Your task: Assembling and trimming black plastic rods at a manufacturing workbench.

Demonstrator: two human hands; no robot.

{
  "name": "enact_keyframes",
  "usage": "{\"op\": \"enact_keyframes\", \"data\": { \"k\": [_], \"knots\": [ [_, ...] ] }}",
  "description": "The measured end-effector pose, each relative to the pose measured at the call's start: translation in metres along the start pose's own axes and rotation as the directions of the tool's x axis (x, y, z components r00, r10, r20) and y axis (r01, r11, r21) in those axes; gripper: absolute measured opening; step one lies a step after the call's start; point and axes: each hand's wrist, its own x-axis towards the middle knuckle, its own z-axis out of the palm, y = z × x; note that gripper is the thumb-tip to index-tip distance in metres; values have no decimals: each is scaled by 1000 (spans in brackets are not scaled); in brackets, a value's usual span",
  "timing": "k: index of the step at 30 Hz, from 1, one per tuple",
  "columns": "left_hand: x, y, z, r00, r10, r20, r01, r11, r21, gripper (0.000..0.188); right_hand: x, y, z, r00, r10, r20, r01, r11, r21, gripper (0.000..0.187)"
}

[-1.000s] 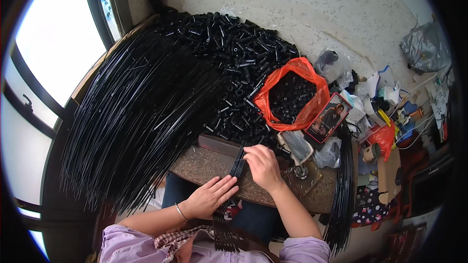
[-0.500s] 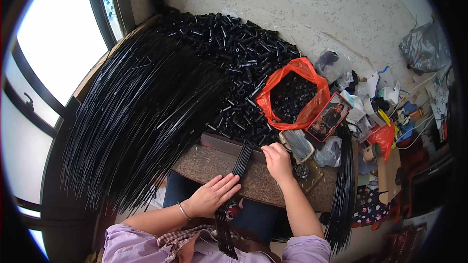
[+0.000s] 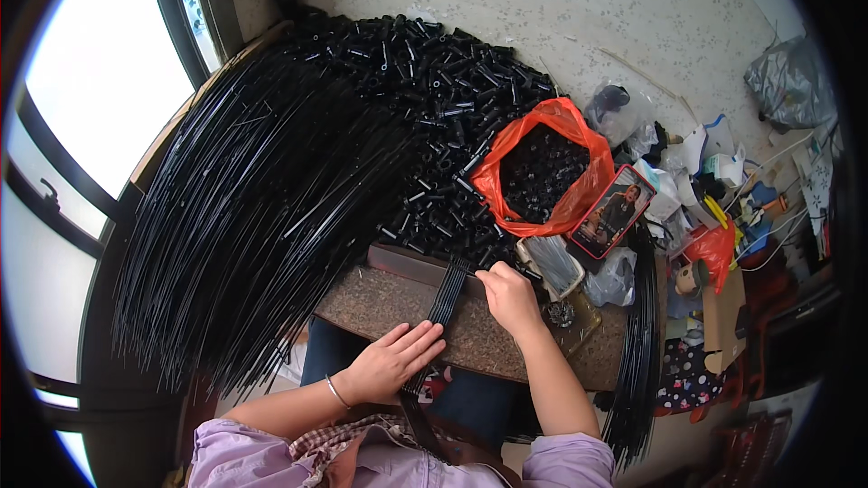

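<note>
A flat row of thin black rods lies side by side across the brown speckled tabletop, its far ends over a dark bar. My left hand presses down on the near part of this row, fingers stretched out flat. At the far right edge of the row, my right hand is closed in a pinch. Whatever sits between its fingertips is too small to make out. Behind the bar spreads a heap of short black tubular pieces.
A large sheaf of black rods covers the left side. An open orange bag holds small dark pieces. Beside it are a propped phone, a clear box and a plastic bag. More rods hang off the right edge.
My right hand has shifted slightly left and nearer to the rod ends. My left hand stays flat on the row. Below it, the near rod ends that hung over my lap show less.
</note>
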Motion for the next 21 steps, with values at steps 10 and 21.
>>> {"op": "enact_keyframes", "data": {
  "k": [10,21],
  "knots": [
    [-1,1,0,1000,-3,-27,2,999,-48,69,18,-1,-2,983,-175,-57,158,963,-218,13],
    [-3,-2,-3,997,34,67,-40,994,102,82,-9,9,-24,987,-154,-36,146,974,-173,13]
  ]
}}
